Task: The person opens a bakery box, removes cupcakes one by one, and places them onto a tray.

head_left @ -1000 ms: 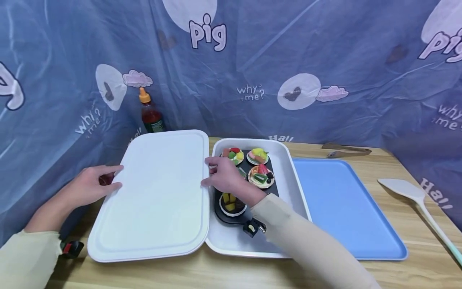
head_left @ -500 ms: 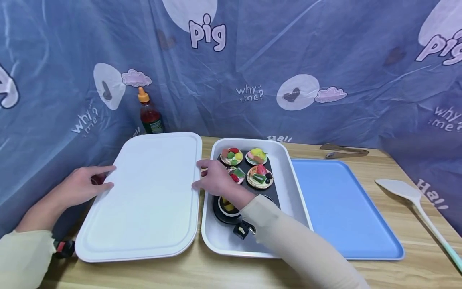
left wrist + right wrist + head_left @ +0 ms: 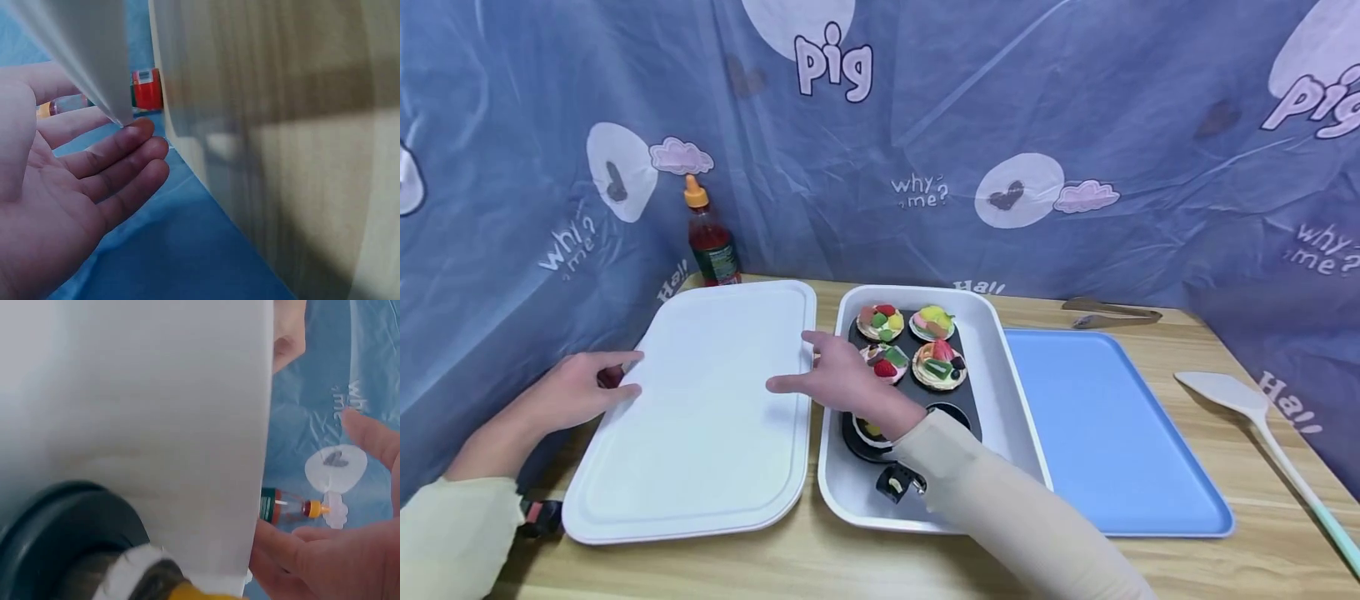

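A white rectangular tray [image 3: 707,425] with rounded corners and a low rim lies at the left in the head view. My left hand [image 3: 568,387] holds its left edge between thumb and fingers. In the left wrist view, fingertips [image 3: 150,128] sit right under the tray's edge [image 3: 106,56]. My right hand [image 3: 850,383] is spread at the tray's right edge, its thumb over the tray surface, nothing gripped. Below the right wrist, a pale deep pan [image 3: 1011,450] holds a dark muffin tin [image 3: 970,392] with several fruit tarts [image 3: 940,365]. The forearm partly hides one tart.
A blue tray [image 3: 1112,433] lies right of the pan. Behind it are tongs [image 3: 1116,317], and a white spatula [image 3: 1240,398] with a mint handle lies at far right. A sauce bottle [image 3: 713,246] stands behind the white tray, against a blue printed curtain [image 3: 850,192].
The white tray has shifted left, away from the pan, and its back edge sits lower. My right fingers have come off its edge and spread, the thumb now reaching over it.
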`<state>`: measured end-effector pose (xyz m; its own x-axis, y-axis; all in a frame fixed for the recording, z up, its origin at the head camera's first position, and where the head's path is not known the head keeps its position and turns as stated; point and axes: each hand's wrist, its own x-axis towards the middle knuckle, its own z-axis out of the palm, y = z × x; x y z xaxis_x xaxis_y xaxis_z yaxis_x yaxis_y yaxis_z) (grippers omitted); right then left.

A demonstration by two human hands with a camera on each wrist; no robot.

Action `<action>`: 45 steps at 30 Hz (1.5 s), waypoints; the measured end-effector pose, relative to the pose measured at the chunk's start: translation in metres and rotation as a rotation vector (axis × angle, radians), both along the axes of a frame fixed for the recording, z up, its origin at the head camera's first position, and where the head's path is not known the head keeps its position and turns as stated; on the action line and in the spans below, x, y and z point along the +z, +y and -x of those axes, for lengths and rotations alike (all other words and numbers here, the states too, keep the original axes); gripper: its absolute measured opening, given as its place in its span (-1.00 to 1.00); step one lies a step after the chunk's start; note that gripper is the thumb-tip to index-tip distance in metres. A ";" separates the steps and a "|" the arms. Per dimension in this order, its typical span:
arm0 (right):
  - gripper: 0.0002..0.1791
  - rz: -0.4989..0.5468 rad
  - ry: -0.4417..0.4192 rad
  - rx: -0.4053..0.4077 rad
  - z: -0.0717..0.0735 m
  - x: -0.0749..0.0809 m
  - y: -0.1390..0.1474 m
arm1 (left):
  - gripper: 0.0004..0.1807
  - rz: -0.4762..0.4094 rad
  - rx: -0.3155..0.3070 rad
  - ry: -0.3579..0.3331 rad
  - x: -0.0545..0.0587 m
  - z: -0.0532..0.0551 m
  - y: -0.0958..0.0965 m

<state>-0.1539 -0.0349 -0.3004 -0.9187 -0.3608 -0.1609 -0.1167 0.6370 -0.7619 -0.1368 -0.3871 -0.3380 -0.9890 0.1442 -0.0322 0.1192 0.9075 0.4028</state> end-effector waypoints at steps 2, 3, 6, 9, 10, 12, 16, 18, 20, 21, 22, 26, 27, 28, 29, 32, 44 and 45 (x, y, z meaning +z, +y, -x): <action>0.05 -0.007 0.000 -0.017 -0.003 0.000 -0.005 | -0.34 0.001 -0.004 0.000 -0.001 0.000 0.000; 0.08 -0.005 0.001 -0.027 -0.005 -0.001 -0.007 | -0.34 0.003 -0.003 -0.002 -0.002 0.000 0.000; 0.13 0.024 0.000 -0.067 -0.011 -0.005 -0.016 | -0.32 0.011 0.003 -0.010 -0.006 -0.001 0.000; 0.14 0.043 0.015 -0.094 -0.016 -0.011 -0.024 | -0.30 0.015 0.004 -0.013 -0.009 -0.002 0.000; 0.14 0.045 0.019 -0.104 -0.018 -0.012 -0.026 | -0.29 0.014 0.004 -0.011 -0.010 -0.002 0.000; 0.13 0.043 0.025 -0.114 -0.020 -0.015 -0.029 | -0.28 0.010 0.003 -0.004 -0.011 -0.004 0.001; 0.15 0.000 0.011 -0.115 -0.022 -0.016 -0.031 | -0.27 0.013 -0.003 0.019 -0.011 -0.005 0.004; 0.17 -0.033 -0.001 -0.105 -0.022 -0.016 -0.031 | -0.26 0.023 -0.010 0.022 -0.010 -0.006 0.007; 0.20 -0.066 -0.015 -0.088 -0.021 -0.016 -0.032 | -0.24 0.036 -0.014 0.017 -0.008 -0.006 0.010; 0.20 -0.078 -0.022 -0.081 -0.021 -0.016 -0.033 | -0.23 0.040 -0.014 0.010 -0.008 -0.007 0.011; 0.21 -0.089 -0.031 -0.076 -0.021 -0.016 -0.034 | -0.21 0.046 -0.013 0.000 -0.007 -0.007 0.013; 0.25 -0.120 -0.056 -0.057 -0.019 -0.018 -0.038 | -0.14 0.060 0.011 -0.043 -0.005 -0.007 0.017; 0.25 -0.124 -0.061 -0.056 -0.018 -0.018 -0.039 | -0.13 0.064 0.018 -0.052 -0.005 -0.008 0.018; 0.25 -0.129 -0.065 -0.055 -0.018 -0.019 -0.040 | -0.12 0.064 0.024 -0.060 -0.005 -0.008 0.018; 0.25 -0.132 -0.069 -0.051 -0.017 -0.019 -0.041 | -0.12 0.064 0.031 -0.066 -0.005 -0.008 0.018; 0.24 -0.139 -0.083 -0.035 -0.017 -0.020 -0.041 | -0.14 0.069 0.040 -0.079 -0.006 -0.010 0.018; 0.17 -0.135 -0.070 0.047 -0.016 -0.023 -0.039 | -0.13 0.032 0.023 -0.117 -0.012 -0.016 0.017; 0.16 -0.130 -0.051 0.057 -0.016 -0.023 -0.038 | -0.15 0.020 0.019 -0.109 -0.012 -0.016 0.017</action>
<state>-0.1377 -0.0730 -0.3231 -0.8868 -0.3847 -0.2561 -0.1182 0.7245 -0.6791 -0.1204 -0.3705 -0.3498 -0.9821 0.1232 -0.1427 0.0579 0.9173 0.3941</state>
